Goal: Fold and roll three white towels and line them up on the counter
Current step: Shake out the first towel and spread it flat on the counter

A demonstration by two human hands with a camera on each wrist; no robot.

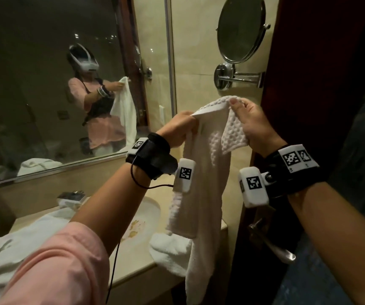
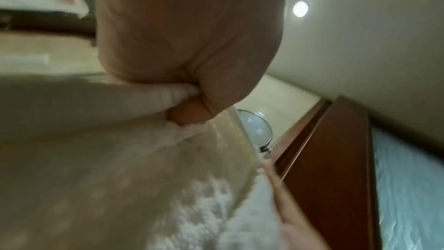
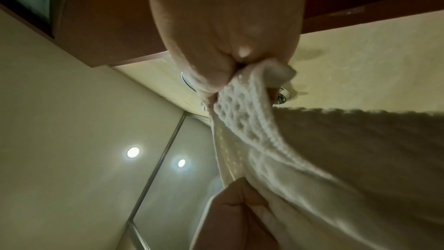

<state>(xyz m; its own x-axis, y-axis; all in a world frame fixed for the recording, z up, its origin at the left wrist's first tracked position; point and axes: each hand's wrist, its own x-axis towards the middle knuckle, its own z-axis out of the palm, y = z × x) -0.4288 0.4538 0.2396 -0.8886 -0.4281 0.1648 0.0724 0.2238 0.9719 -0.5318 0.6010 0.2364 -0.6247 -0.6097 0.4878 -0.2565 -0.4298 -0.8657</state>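
Above a beige bathroom counter, a soft, limp white towel hangs lengthwise, likely light and best held by its corners, its top edge pinched by the left hand and right hand.

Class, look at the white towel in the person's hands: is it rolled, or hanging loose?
Hanging loose: the towel droops unrolled from left hand and right hand above the counter.

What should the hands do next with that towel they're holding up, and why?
Probably spread the hands apart to pull the top edge straight. The left hand and right hand pinch the towel close together, so it hangs bunched and creased over the counter. It likely needs to hang flat before a neat fold.
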